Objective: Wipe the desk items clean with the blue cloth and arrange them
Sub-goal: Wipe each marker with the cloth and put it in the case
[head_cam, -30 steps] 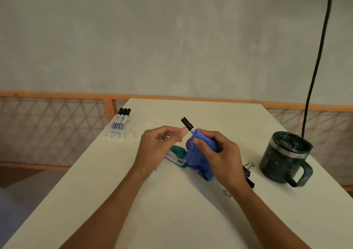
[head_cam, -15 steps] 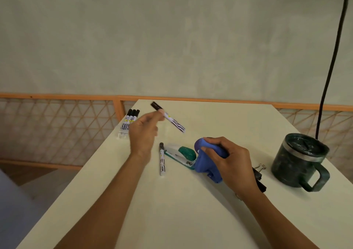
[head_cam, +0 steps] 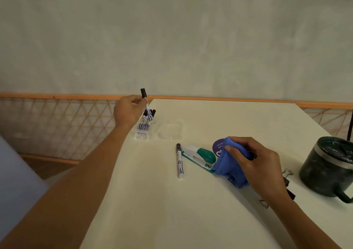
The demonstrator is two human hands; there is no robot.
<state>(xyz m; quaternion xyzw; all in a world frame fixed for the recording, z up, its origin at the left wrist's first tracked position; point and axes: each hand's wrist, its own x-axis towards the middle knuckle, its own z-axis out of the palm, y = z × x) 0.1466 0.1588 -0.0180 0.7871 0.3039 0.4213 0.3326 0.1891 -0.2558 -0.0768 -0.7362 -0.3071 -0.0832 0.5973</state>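
Head view: left hand (head_cam: 128, 111) pinches a tilted marker (head_cam: 147, 106) just above the marker row (head_cam: 144, 124); right hand (head_cam: 256, 164), farther off, grips cloth (head_cam: 228, 169).

Single head-worn wide-angle view is looking forward and down across the desk (head_cam: 172, 210) from its near edge; it is facing the plaster wall (head_cam: 172, 38) and orange railing (head_cam: 57, 96) beyond; the right hand (head_cam: 256, 164) is showing close, the left hand (head_cam: 128, 112) farther off.

Pale plaster wall (head_cam: 172, 35), orange lattice railing (head_cam: 57, 122)
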